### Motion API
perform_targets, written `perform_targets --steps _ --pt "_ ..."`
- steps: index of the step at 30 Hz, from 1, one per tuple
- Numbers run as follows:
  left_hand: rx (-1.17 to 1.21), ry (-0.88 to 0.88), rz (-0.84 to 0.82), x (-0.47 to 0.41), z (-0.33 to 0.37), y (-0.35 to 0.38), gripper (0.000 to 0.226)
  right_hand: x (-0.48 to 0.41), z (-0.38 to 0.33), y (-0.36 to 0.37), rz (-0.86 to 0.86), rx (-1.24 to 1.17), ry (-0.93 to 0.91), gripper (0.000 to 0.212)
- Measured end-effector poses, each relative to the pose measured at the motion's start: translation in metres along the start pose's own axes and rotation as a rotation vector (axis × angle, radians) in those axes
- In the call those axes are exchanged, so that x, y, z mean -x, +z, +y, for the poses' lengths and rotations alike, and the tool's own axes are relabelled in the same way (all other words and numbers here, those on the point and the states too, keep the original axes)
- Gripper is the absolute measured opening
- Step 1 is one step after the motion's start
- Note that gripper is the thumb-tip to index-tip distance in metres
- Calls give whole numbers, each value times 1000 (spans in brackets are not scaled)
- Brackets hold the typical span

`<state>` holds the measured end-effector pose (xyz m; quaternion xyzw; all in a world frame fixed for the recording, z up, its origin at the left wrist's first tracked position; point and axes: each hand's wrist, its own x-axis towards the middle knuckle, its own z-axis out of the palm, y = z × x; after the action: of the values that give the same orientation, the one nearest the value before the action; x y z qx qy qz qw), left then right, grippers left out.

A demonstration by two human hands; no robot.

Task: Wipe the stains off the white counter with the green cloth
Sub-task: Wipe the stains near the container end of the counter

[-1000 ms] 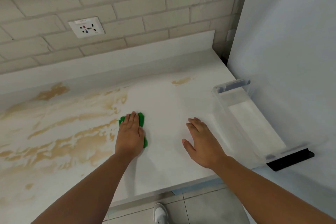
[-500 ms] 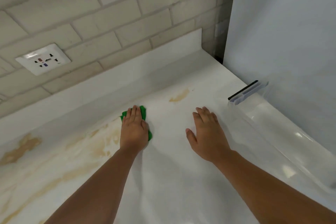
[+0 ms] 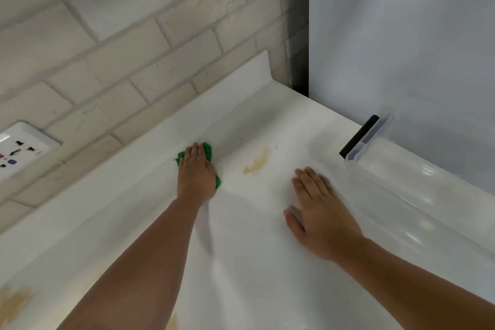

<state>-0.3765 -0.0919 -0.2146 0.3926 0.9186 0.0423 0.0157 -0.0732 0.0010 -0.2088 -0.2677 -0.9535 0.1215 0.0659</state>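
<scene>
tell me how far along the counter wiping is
Done: the white counter between the forearms looks clean. In hand: the left hand presses the green cloth flat on it, fingers straight, while the right hand rests open on the surface. Left: a tan stain between the two hands, just right of the cloth, and more tan smears at the lower left edge of the view.

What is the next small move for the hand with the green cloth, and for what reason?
Probably slide the left hand, pressing the green cloth, rightward onto the brown stain. That stain lies unwiped on the white counter beside the cloth, between it and the right hand, which rests flat on the counter.
</scene>
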Motion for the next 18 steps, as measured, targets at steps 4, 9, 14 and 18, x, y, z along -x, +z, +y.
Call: perform_targets --steps 4,9,14,18 --pt "28 119 1 -24 15 -2 54 -2 -1 -2 -7 34 -2 72" --pt "86 255 -26 -43 37 -5 54 -7 -2 -4 -32 46 10 76" --pt "117 378 -70 -42 48 0 65 -7 -4 -4 -39 31 16 78" --pt "155 495 -68 -20 61 -2 66 -9 -2 -5 -31 18 21 76"
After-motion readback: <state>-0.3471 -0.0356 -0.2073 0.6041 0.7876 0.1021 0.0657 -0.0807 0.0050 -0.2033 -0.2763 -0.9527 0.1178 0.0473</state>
